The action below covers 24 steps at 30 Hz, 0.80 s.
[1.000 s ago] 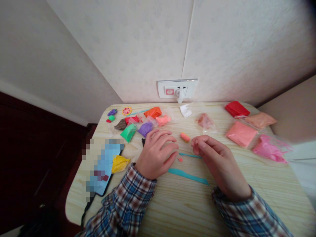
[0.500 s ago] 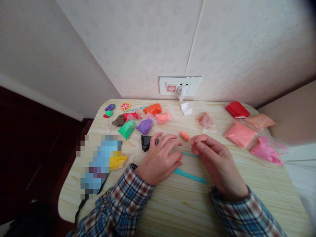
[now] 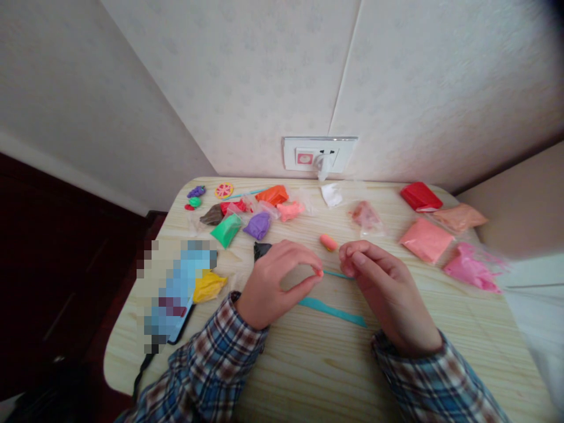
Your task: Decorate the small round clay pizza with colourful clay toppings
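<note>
My left hand (image 3: 282,282) pinches a tiny orange-pink bit of clay (image 3: 320,272) between thumb and forefinger, above the table. To its right, my right hand (image 3: 388,288) is closed with thumb and fingertips together; what they hold, if anything, is hidden. A short orange-pink clay roll (image 3: 328,242) with a yellowish underside lies just beyond the hands. Between the hands runs a thin blue stick (image 3: 338,274), its right end hidden by my right hand. Nearer to me lies a flat turquoise clay knife (image 3: 337,311). A black clay packet (image 3: 261,250) is partly covered by my left hand.
Bags of green (image 3: 226,230), purple (image 3: 257,225) and other coloured clay lie at the back left. A pink packet (image 3: 426,239) and others lie at right. A pixelated phone-like object (image 3: 180,294) is at left beside a yellow bag (image 3: 210,286). The wall socket (image 3: 319,154) is behind.
My left hand has gone from spread fingers to a pinch, lifting the small orange-pink clay bit off the table. My right hand has hardly moved.
</note>
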Available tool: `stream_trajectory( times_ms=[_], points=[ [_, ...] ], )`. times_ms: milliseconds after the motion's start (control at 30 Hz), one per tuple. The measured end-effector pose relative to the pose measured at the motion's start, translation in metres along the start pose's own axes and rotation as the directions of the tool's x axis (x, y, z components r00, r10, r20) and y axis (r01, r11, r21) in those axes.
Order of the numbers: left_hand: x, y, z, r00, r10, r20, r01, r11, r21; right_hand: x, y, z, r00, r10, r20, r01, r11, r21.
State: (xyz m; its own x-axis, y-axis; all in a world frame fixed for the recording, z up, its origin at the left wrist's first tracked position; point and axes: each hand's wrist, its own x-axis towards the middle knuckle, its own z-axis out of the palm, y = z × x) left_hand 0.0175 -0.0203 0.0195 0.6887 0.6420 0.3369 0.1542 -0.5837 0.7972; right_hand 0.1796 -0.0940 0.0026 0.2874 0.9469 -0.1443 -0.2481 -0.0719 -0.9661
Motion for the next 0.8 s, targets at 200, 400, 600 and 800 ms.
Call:
stream_trajectory(
  times_ms=[200,400,600,800],
  points=[
    [0.0025,-0.0024,-0.0076,0.956,-0.266,-0.125,0.182,0.869,-0.461,-0.0008,-0.0023,0.0023,1.000,-0.004,0.004,0.003,0.998,0.057],
    [0.0025,-0.0033,-0.0082,0.933,-0.322,-0.157,0.175,0.791,-0.586,-0.0007,-0.0026,0.0030,1.000,0.004,0.006,-0.004,0.997,0.083],
    [0.0026,-0.0012,-0.0074,0.940,-0.324,-0.104,0.190,0.753,-0.630,-0.0010,-0.0033,0.0030,1.000,0.017,-0.012,-0.016,0.997,0.082],
    [0.0019,0.0021,-0.0052,0.929,-0.371,0.005,0.270,0.666,-0.696,-0.0008,-0.0044,0.0037,1.000,0.028,-0.009,-0.026,0.994,0.108]
  ],
)
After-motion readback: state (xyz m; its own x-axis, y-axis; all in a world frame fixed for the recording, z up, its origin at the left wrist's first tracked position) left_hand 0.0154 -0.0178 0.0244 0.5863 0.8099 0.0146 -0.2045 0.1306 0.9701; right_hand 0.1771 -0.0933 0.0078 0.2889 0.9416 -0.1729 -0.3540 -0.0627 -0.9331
